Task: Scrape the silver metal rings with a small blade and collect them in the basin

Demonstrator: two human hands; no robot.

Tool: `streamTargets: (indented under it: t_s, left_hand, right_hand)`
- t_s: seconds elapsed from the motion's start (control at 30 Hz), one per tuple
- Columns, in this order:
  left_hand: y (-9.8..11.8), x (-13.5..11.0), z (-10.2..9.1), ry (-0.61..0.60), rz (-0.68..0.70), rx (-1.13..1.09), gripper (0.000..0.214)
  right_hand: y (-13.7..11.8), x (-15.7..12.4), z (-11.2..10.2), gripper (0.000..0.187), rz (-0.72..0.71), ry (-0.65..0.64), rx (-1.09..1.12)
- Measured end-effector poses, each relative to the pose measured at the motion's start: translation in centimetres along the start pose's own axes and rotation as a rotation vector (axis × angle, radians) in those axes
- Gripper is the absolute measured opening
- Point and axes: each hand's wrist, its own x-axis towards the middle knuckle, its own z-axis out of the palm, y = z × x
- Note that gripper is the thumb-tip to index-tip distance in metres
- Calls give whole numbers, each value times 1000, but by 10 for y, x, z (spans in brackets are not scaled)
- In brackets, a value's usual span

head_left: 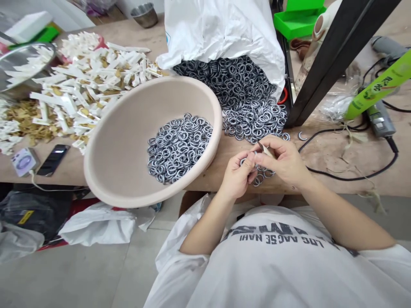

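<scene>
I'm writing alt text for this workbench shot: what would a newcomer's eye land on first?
The wide beige bowl overhanging the table at its front edge, grey metal rings heaped inside, draws the eye first. Behind it a larger ring heap spills from a white bag. Right of the bowl, the left hand pinches loose rings and the right hand a pale strip.

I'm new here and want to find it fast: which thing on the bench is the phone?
Start at the big beige bowl overhanging the front edge of the wooden bench. Just left of it, near that edge, lies the phone: flat, black and glossy, unlike the small white gadget beside it.
</scene>
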Motion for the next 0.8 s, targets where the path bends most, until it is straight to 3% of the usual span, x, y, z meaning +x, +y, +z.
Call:
streamTargets:
  t_s: [0.13, 0.27, 0.53, 0.6, 0.73, 0.8]
  left_hand:
    - [4, 0, 2, -10, -52, -43, 45]
    - [4, 0, 0, 14, -62, -86, 42]
    - [0, 1, -3, 16, -64, -73, 42]
    - [-1, -2, -5, -19, -66, -66, 40]
    - [-2, -11, -10, -186, -105, -37, 39]
    - [-1, -14, -14, -192, -107, -62, 38]
  right_hand:
    - [-5, -3, -8, 36, -15, 41, -241]
    - [-11, -16, -13, 33, -209, -116, -637]
    - [-12, -21, -10, 34, -278, -189, -754]
    - [-9, -17, -13, 37, -238, -201, -727]
    - [7, 1, -25, 48, 71, -91, -735]
    - [14, 11, -28, 46, 156, -40, -843]
